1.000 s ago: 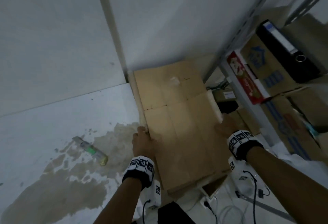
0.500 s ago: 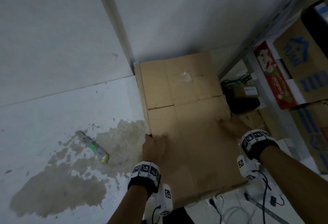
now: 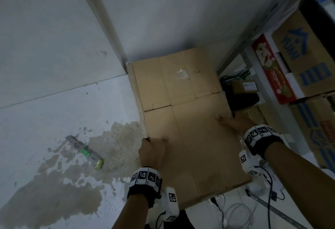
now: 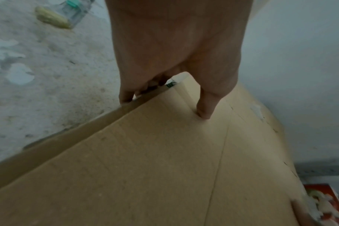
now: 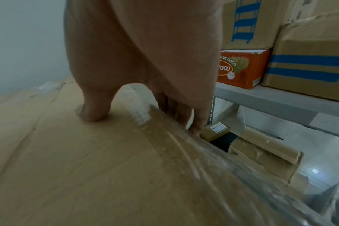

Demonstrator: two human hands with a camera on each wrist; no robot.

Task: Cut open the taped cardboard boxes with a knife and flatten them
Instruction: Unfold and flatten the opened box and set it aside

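Observation:
A flattened brown cardboard box (image 3: 188,120) is held up in the corner against the wall, its far end near the floor edge. My left hand (image 3: 154,149) grips its left edge, thumb (image 4: 205,107) on top and fingers curled under the rim. My right hand (image 3: 233,120) grips the right edge, thumb (image 5: 93,110) on the face and fingers wrapped over the taped side. Clear tape (image 5: 184,142) runs along that right edge. A utility knife (image 3: 85,151) with a green slider lies on the floor to the left, apart from both hands.
A brownish wet stain (image 3: 59,185) spreads over the white floor around the knife. A metal shelf (image 3: 268,91) at the right holds printed cartons (image 3: 308,51) and a red box (image 3: 273,72). Cables (image 3: 235,210) lie on the floor under the cardboard's near end.
The cardboard has shifted toward the corner wall while both hands keep hold of its edges. My left thumb has come onto its top face. The knife has not moved.

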